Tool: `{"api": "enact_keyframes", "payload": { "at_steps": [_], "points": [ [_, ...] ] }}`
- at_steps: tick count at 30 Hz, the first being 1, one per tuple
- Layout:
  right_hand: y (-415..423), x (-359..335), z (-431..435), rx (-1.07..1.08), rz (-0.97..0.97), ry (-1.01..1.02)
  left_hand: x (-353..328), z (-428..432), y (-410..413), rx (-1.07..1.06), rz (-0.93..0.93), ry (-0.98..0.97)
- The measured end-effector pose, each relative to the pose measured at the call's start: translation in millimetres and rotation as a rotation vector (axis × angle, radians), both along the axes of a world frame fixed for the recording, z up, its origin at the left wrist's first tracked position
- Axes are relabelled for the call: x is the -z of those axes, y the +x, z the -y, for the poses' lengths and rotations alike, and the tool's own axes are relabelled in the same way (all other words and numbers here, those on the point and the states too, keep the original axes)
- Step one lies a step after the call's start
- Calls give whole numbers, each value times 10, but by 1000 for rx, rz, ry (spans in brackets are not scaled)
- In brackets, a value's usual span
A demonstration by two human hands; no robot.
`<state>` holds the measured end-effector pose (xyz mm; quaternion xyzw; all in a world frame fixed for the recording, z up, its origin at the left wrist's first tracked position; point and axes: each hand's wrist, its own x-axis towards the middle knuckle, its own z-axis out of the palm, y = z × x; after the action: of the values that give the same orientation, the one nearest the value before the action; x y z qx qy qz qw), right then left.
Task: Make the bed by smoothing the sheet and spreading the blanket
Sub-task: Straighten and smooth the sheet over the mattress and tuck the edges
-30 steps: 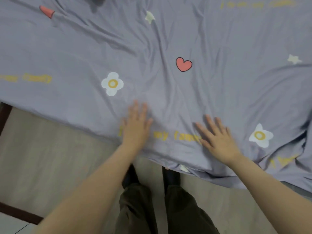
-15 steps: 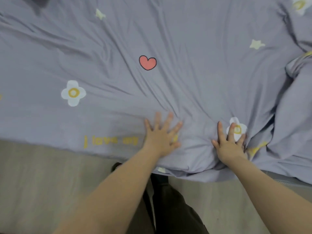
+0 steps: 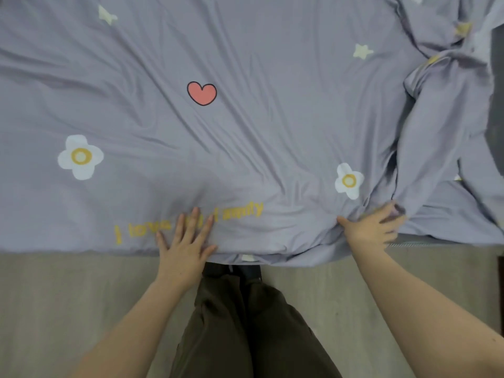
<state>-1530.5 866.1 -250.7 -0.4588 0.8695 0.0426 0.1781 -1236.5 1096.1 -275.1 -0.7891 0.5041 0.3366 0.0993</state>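
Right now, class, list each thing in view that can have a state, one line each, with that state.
sheet: spread across the bed, creased, near edge hanging over the side.
bunched bedding: heaped in folds at the right, not spread.
left hand: flat, fingers straight, pressing on the sheet.
right hand: blurred, on a fold at the bed's edge; grip unclear.

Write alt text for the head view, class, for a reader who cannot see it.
A person's left hand lies flat on a lilac sheet at the bed's near edge, while the right hand, blurred, meets bunched fabric to the right. The sheet is creased, printed with flowers, a heart and yellow words.
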Motion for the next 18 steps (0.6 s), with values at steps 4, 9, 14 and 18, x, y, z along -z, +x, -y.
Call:
{"api": "enact_keyframes", "payload": {
  "at_steps": [4,9,14,18],
  "points": [
    [-226,-50,-85,372,458,-184,-83,33,61,-35,-80,49],
    [-260,-308,-26,646,1126,-239,-273,339,-290,-213,-153,-15],
    [-415,-447,160,733,1441,-57,-504,766,-1021,-228,-479,-236],
    [-475,-431,323,673,1283,55,-559,1182,-1774,-209,-640,-271]
  ]
}}
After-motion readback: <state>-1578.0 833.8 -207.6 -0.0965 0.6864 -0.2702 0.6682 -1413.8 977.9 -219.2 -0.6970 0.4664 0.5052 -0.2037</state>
